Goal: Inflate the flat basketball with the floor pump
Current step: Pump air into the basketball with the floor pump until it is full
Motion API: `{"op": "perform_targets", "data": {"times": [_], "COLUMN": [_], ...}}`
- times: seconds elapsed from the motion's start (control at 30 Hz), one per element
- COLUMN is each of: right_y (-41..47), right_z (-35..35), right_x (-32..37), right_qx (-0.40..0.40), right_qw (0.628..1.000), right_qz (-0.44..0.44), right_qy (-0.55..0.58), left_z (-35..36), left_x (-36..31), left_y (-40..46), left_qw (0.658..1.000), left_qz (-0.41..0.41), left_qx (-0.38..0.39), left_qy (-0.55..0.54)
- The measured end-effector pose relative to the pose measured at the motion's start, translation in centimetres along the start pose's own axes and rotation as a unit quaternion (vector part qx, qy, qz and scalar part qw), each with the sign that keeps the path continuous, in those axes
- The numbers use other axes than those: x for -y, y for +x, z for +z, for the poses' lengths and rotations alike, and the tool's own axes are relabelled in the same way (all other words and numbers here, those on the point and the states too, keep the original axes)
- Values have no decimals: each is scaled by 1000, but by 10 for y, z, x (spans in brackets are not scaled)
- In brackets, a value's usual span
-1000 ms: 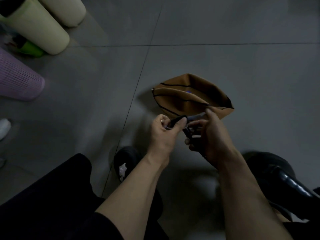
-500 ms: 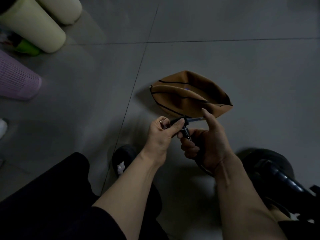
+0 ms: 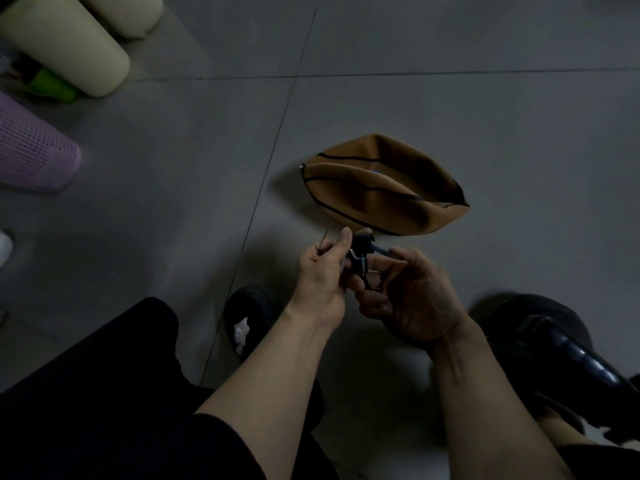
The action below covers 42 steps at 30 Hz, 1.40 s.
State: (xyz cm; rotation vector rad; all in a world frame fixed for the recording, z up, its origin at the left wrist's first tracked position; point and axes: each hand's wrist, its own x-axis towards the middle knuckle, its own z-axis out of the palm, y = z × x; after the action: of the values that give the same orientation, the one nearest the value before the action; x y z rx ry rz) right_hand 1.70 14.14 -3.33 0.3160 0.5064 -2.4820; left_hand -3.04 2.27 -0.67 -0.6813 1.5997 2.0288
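A flat, crumpled brown basketball (image 3: 384, 188) with black seams lies on the grey tiled floor just beyond my hands. My left hand (image 3: 323, 271) pinches a thin metal needle (image 3: 325, 237) that sticks up past its fingers. My right hand (image 3: 405, 292) grips the black pump head (image 3: 362, 252) with its lever, held between both hands close to the left thumb. The hose is hidden behind my right hand. The black floor pump (image 3: 568, 351) lies at the lower right beside my right forearm.
Two pale green cylinders (image 3: 65, 43) and a bright green item stand at the top left, with a purple mesh basket (image 3: 31, 154) below them. My black shoe (image 3: 246, 317) rests on the floor under my left wrist. Black trouser legs fill the lower left.
Both hands have drawn slightly back from the ball toward me. The needle now shows above my left fingers, and the pump head has turned in my right hand.
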Motion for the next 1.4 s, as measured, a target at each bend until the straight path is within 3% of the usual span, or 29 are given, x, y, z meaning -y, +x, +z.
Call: {"op": "perform_targets", "data": {"times": [0.13,0.43,0.63,0.77,1.1,1.2,1.27,1.33,1.4], "right_y": [-1,-7,-10,-11,-13,-11,-5,3,9], "right_z": [-3,-6,-5,-4,-3,2,9,12,19], "right_x": [-4,3,3,4,4,7,12,24,43], "right_qx": [18,-8,-18,-25,-85,-149,-280,-420,-384], "right_qw": [1000,997,996,994,991,986,956,866,781], "right_qz": [-7,-52,-61,-72,-76,-63,-79,-199,-263], "right_qy": [14,53,62,75,73,46,-28,-184,-416], "left_z": [4,4,2,-3,-13,-13,-14,-14,-11], "left_x": [0,-11,-19,-21,-27,-28,-27,-26,-25], "left_y": [-4,-4,-4,-3,-3,-3,0,2,3], "left_qw": [1000,992,992,994,987,986,987,989,985], "left_qz": [5,-70,-63,-63,-93,-91,-83,-60,-12], "left_qx": [-11,92,75,86,130,138,135,131,132], "left_qy": [11,-48,-83,-36,-28,-23,-6,39,110]}}
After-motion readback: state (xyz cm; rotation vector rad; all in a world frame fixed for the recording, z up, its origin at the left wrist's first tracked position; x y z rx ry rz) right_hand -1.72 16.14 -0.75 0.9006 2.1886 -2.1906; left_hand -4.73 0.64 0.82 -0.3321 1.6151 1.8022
